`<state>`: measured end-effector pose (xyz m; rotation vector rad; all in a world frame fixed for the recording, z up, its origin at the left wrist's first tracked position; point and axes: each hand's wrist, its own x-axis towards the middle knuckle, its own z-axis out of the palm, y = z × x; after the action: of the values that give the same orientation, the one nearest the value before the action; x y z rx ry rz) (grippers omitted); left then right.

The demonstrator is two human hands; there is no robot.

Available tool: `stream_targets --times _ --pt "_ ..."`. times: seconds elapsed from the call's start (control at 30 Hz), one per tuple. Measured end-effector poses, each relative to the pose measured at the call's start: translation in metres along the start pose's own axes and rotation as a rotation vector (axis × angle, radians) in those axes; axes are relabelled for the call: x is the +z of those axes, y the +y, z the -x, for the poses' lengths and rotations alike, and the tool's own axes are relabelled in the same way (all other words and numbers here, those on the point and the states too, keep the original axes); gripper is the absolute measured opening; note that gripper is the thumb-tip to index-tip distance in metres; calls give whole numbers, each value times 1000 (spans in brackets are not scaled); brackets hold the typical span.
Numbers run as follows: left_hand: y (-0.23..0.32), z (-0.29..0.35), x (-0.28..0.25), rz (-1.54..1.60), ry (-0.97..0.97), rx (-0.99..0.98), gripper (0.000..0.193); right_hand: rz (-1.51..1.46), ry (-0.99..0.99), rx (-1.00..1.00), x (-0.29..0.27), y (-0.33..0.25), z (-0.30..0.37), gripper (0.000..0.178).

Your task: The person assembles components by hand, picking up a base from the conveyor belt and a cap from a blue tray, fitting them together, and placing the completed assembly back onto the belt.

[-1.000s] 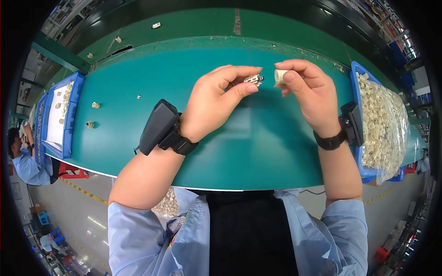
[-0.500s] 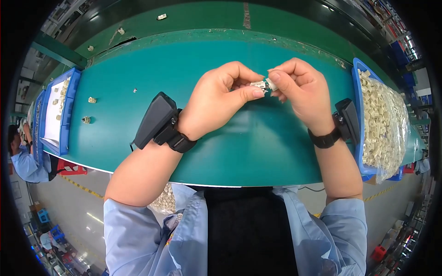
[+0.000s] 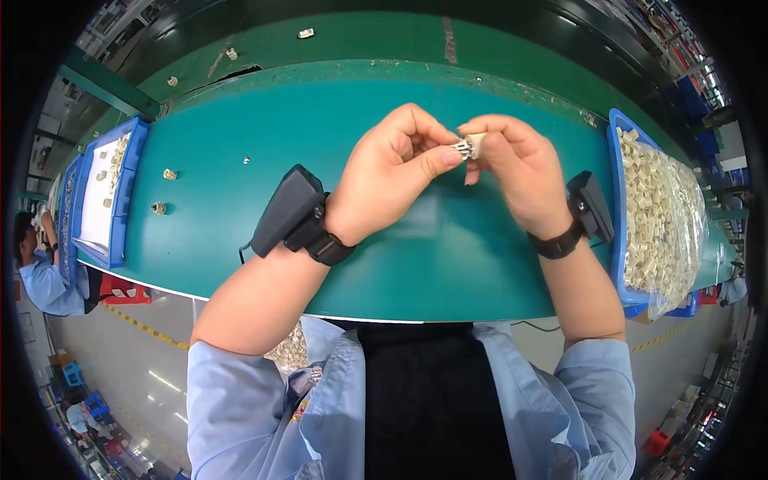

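Note:
My two hands meet above the far middle of the green work surface (image 3: 416,272). Between thumb and fingertips, my left hand (image 3: 384,180) pinches a small cream part with metal contacts (image 3: 463,150). My right hand (image 3: 520,172) grips a cream plastic sleeve (image 3: 478,144), mostly covered by its fingers. The two pieces are end to end and appear to touch; how far one sits inside the other is hidden. Each wrist wears a black strap with a black device, the left one (image 3: 288,212) and the right one (image 3: 590,206).
At the right stands a blue bin (image 3: 618,184) full of cream sleeves (image 3: 652,216), partly under clear plastic. A blue tray (image 3: 120,228) with white lining and several small parts is at the left. Loose parts (image 3: 170,174) lie near it. A person (image 3: 52,276) sits far left.
My right hand has brought the sleeve against the part in my left hand, closing the small gap between them. The whole view has shifted slightly.

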<state>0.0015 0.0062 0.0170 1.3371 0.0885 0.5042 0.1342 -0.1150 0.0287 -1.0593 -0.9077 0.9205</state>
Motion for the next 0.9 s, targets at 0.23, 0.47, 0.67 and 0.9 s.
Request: stream_targets --times 0.23,0.47,0.67,0.9 --pt "-10 -4 -9 93 -46 34 11 306 -39 -89 3 -2 0 26" --pt "-10 -8 -13 292 -55 25 15 235 -19 -45 12 -3 -10 22" --pt "-24 -21 -31 63 211 80 18 705 79 -77 -4 -19 -79 20" --pt "-33 -31 -39 -277 196 -56 18 1849 237 190 -158 -25 -211 40"
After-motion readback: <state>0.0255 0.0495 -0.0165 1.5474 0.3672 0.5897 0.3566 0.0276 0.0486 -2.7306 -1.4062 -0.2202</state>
